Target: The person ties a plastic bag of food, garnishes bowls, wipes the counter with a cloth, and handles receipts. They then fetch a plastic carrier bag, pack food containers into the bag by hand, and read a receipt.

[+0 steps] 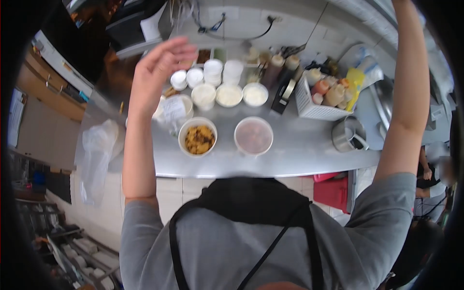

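My left hand [164,62] is raised at the back left of the steel counter, near the stacked white lidded cups [213,71]. Its fingers stretch out to the right, slightly blurred, with nothing visible in them. Only my right forearm [411,63] shows; it reaches up past the top edge, so the hand is out of sight. In front of me stands a white bowl of yellow-brown food with dark bits [199,137]. Right of it sits a round tub with a translucent cover and pinkish contents [253,136]. Behind them are several tubs of white contents [229,95].
A white basket of squeeze bottles [321,110] and a metal pot [349,134] stand on the right. A tape dispenser [282,96] lies beside the basket. A plastic bag [99,150] hangs over the counter's left edge. Another person [432,169] is at far right.
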Tool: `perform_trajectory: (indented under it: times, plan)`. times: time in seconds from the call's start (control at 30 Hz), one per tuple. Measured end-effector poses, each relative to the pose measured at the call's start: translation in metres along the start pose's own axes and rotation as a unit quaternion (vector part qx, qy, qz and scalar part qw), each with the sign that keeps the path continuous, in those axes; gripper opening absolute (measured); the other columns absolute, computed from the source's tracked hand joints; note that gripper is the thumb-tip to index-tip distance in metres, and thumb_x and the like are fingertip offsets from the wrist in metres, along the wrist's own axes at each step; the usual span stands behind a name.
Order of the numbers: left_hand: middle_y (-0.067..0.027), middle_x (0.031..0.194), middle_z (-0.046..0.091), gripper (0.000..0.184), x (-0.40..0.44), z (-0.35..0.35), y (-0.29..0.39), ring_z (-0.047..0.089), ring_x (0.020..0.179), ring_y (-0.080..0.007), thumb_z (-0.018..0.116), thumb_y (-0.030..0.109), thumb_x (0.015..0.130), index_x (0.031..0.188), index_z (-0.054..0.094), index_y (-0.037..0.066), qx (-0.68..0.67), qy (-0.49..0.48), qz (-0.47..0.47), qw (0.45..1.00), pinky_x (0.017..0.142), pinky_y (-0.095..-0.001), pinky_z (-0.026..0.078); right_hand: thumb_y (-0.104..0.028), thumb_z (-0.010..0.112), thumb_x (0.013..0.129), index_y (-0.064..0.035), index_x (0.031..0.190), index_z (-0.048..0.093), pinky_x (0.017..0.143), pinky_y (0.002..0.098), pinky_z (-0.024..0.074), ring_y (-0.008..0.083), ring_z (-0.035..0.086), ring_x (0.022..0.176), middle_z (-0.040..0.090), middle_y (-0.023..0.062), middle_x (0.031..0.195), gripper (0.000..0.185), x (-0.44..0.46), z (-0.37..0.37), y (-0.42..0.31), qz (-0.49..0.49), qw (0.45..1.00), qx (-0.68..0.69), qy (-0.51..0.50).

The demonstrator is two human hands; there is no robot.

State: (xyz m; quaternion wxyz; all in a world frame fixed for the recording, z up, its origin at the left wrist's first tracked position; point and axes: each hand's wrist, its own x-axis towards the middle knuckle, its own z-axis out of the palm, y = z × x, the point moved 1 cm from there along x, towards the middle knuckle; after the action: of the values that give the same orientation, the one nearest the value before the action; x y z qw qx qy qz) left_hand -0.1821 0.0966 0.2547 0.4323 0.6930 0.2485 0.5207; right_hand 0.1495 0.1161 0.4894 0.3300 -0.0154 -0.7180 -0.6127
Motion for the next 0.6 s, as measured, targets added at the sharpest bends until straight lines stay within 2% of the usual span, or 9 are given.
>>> perform_trajectory:
  times: [0.1, 0.2, 0.27, 0.3, 0.33, 0.37, 0.4, 0.47, 0.6]
  plan:
    - [-0.0203, 0.115, 0.047, 0.058, -0.030, -0.011, -0.020, 0.048, 0.107, -0.0275, 0.036, 0.041, 0.088, 0.123, 0.031, -0.006, -0.385, -0.055, -0.040, 0.920, 0.090, -0.0381, 0.038, -0.004, 0.059, 0.062, -0.0017, 0.075, 0.058, 0.073, 0.0381, 0.0472, 0.0287, 0.054, 0.084, 0.056, 0.0123, 0.089, 0.013, 0.007, 0.008, -0.193, 0.059, 0.915, 0.397, -0.051]
    - [-0.0172, 0.097, 0.058, 0.035, -0.067, -0.013, -0.041, 0.059, 0.088, -0.0228, 0.051, 0.015, 0.083, 0.112, 0.045, -0.004, -0.172, 0.081, -0.174, 0.966, 0.075, -0.0309, 0.048, -0.001, 0.057, 0.062, -0.0010, 0.076, 0.057, 0.078, 0.0388, 0.0467, 0.0301, 0.055, 0.085, 0.056, 0.0122, 0.087, 0.014, -0.004, 0.016, -0.305, 0.082, 0.893, 0.436, -0.067]
    - [-0.0155, 0.094, 0.059, 0.032, -0.097, -0.021, -0.065, 0.060, 0.083, -0.0205, 0.052, 0.010, 0.082, 0.110, 0.047, -0.003, -0.180, 0.101, -0.227, 0.952, 0.073, -0.0298, 0.049, -0.005, 0.055, 0.070, -0.0011, 0.083, 0.053, 0.075, 0.0287, 0.0433, 0.0236, 0.051, 0.091, 0.053, 0.0101, 0.092, 0.014, -0.023, 0.020, -0.345, 0.298, 0.853, 0.421, -0.075]
    - [-0.0138, 0.090, 0.060, 0.030, -0.112, -0.026, -0.078, 0.060, 0.079, -0.0182, 0.053, 0.005, 0.080, 0.108, 0.048, -0.003, -0.188, 0.120, -0.270, 0.937, 0.071, -0.0288, 0.049, -0.005, 0.055, 0.070, -0.0011, 0.083, 0.053, 0.075, 0.0287, 0.0433, 0.0236, 0.051, 0.091, 0.053, 0.0101, 0.092, 0.014, -0.025, 0.023, -0.368, 0.298, 0.852, 0.424, -0.072]
    - [-0.0134, 0.088, 0.061, 0.028, -0.126, -0.023, -0.087, 0.061, 0.076, -0.0188, 0.053, 0.004, 0.080, 0.107, 0.049, -0.002, -0.198, 0.120, -0.290, 0.929, 0.069, -0.0288, 0.050, -0.004, 0.054, 0.072, -0.0009, 0.084, 0.053, 0.075, 0.0272, 0.0423, 0.0211, 0.051, 0.091, 0.053, 0.0092, 0.091, 0.012, -0.026, 0.026, -0.388, 0.553, 0.699, 0.453, -0.022]
    - [-0.0130, 0.086, 0.061, 0.027, -0.142, -0.016, -0.095, 0.061, 0.074, -0.0193, 0.052, 0.003, 0.080, 0.106, 0.050, -0.001, -0.207, 0.120, -0.312, 0.919, 0.068, -0.0288, 0.050, -0.004, 0.053, 0.075, -0.0007, 0.085, 0.054, 0.075, 0.0257, 0.0413, 0.0185, 0.051, 0.091, 0.053, 0.0082, 0.090, 0.011, -0.031, 0.028, -0.413, 0.758, 0.478, 0.442, 0.027]
    - [-0.0120, 0.086, 0.061, 0.027, -0.157, -0.010, -0.104, 0.061, 0.076, -0.0188, 0.053, 0.004, 0.080, 0.106, 0.050, 0.000, -0.203, 0.096, -0.339, 0.914, 0.070, -0.0281, 0.049, -0.004, 0.053, 0.075, -0.0007, 0.085, 0.054, 0.075, 0.0257, 0.0413, 0.0185, 0.051, 0.091, 0.053, 0.0082, 0.090, 0.011, -0.038, 0.027, -0.438, 0.759, 0.474, 0.445, 0.027]
    - [-0.0111, 0.087, 0.061, 0.027, -0.183, -0.001, -0.124, 0.060, 0.079, -0.0183, 0.053, 0.005, 0.080, 0.106, 0.050, 0.000, -0.198, 0.071, -0.368, 0.906, 0.072, -0.0274, 0.048, -0.006, 0.053, 0.077, -0.0007, 0.089, 0.055, 0.075, 0.0255, 0.0396, 0.0149, 0.050, 0.088, 0.053, 0.0065, 0.088, 0.013, -0.057, 0.028, -0.489, 0.817, 0.198, 0.528, -0.121]
    - [-0.0116, 0.107, 0.053, 0.035, -0.215, -0.007, -0.164, 0.047, 0.103, -0.0156, 0.055, 0.017, 0.082, 0.111, 0.048, -0.001, 0.082, 0.188, -0.316, 0.926, 0.084, -0.0284, 0.037, -0.006, 0.054, 0.076, -0.0009, 0.091, 0.056, 0.073, 0.0281, 0.0401, 0.0184, 0.052, 0.082, 0.054, 0.0087, 0.086, 0.016, -0.075, 0.045, -0.555, 0.844, 0.285, 0.433, -0.134]
